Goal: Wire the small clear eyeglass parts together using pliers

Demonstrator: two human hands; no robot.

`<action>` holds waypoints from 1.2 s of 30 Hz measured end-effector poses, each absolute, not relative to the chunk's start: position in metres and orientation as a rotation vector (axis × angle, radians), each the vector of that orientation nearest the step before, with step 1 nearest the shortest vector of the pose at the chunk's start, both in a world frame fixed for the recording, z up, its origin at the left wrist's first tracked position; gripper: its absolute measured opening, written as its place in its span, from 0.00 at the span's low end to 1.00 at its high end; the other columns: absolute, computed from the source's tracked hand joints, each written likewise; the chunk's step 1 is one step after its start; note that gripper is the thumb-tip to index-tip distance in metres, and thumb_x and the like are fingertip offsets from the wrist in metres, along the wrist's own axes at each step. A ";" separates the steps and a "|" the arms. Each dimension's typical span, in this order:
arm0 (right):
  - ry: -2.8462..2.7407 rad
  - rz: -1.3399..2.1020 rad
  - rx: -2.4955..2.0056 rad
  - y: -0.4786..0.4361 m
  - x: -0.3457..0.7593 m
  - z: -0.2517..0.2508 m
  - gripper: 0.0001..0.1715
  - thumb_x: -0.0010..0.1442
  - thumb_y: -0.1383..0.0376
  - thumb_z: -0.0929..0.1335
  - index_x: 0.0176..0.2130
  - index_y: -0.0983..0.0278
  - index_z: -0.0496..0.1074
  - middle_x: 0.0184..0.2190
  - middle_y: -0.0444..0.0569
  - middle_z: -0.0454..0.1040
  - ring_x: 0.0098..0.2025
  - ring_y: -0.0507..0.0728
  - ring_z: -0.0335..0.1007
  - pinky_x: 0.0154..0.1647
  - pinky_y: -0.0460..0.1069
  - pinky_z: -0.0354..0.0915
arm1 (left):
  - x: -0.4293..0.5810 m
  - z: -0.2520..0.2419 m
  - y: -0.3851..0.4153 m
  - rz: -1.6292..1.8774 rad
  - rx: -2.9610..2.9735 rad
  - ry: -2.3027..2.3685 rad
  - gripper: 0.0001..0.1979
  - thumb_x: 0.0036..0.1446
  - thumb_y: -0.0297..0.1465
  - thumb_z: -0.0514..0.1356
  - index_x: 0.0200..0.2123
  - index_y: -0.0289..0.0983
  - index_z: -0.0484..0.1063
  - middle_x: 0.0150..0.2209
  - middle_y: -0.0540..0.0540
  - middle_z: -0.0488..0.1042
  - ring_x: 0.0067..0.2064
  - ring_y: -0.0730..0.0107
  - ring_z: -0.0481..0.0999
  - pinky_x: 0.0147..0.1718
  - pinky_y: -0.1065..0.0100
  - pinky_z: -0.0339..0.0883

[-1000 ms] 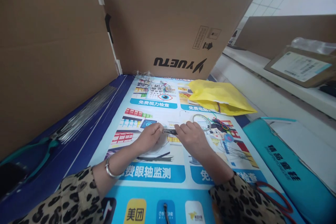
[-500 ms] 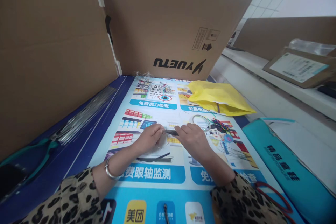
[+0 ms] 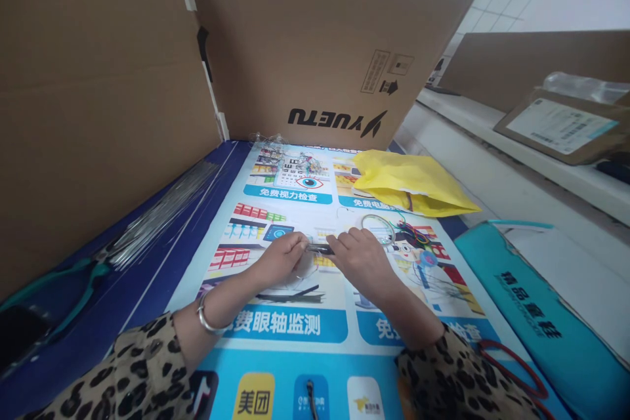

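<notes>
Above the middle of the printed mat, my left hand (image 3: 283,257) is closed in a pinch, and a thin wire loop (image 3: 309,270) shows by its fingertips. My right hand (image 3: 361,262) is wrapped around slim dark metal pliers (image 3: 321,249), whose tips point left and meet the left fingertips. The exact contact between tips and wire is too small to make out. Just beyond my right hand lies a coil of pale wire (image 3: 378,228). Several dark strips (image 3: 295,295) lie below my left hand.
Cardboard panels (image 3: 315,46) stand at the back and left. Long metal wires (image 3: 162,216) and green-handled cutters (image 3: 73,282) lie left. Tangled wire (image 3: 300,161) sits at the back. On the right are a yellow bag (image 3: 413,180), coloured cords (image 3: 416,233), a teal box (image 3: 531,302) and a red cord (image 3: 516,364).
The pliers have turned slightly in my right hand, and more of their bright metal shows. Both hands keep nearly the same place.
</notes>
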State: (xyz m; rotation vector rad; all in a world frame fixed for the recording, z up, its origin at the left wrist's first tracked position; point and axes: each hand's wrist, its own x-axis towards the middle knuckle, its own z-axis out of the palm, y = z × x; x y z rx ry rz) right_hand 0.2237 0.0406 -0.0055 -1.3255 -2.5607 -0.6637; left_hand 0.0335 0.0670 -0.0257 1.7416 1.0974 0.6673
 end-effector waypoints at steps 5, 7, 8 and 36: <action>-2.581 -0.734 -1.317 0.041 0.225 -0.006 0.10 0.60 0.64 0.62 0.39 0.66 0.68 0.27 0.49 0.68 0.32 0.55 0.57 0.31 0.51 0.46 | 0.034 -0.025 0.066 0.684 1.801 1.119 0.14 0.58 0.35 0.45 0.23 0.38 0.60 0.19 0.53 0.62 0.25 0.71 0.63 0.28 0.69 0.57; -2.585 -0.745 -1.328 0.041 0.225 -0.007 0.09 0.60 0.65 0.62 0.40 0.66 0.68 0.28 0.49 0.68 0.32 0.55 0.56 0.32 0.51 0.46 | 0.034 -0.025 0.066 0.695 1.818 1.122 0.14 0.58 0.35 0.44 0.23 0.38 0.60 0.20 0.52 0.62 0.26 0.71 0.64 0.29 0.69 0.57; -2.587 -0.747 -1.335 0.041 0.224 -0.007 0.09 0.60 0.65 0.62 0.40 0.66 0.68 0.28 0.49 0.68 0.32 0.55 0.56 0.32 0.51 0.46 | 0.034 -0.026 0.066 0.698 1.820 1.122 0.14 0.58 0.35 0.44 0.23 0.38 0.60 0.20 0.52 0.63 0.26 0.71 0.64 0.29 0.69 0.57; -2.619 -0.711 -1.408 0.038 0.222 0.000 0.07 0.58 0.70 0.62 0.39 0.66 0.67 0.28 0.48 0.69 0.33 0.56 0.58 0.32 0.51 0.47 | 0.035 -0.029 0.063 0.719 1.688 1.082 0.15 0.58 0.37 0.45 0.22 0.38 0.61 0.17 0.53 0.64 0.23 0.72 0.65 0.29 0.69 0.58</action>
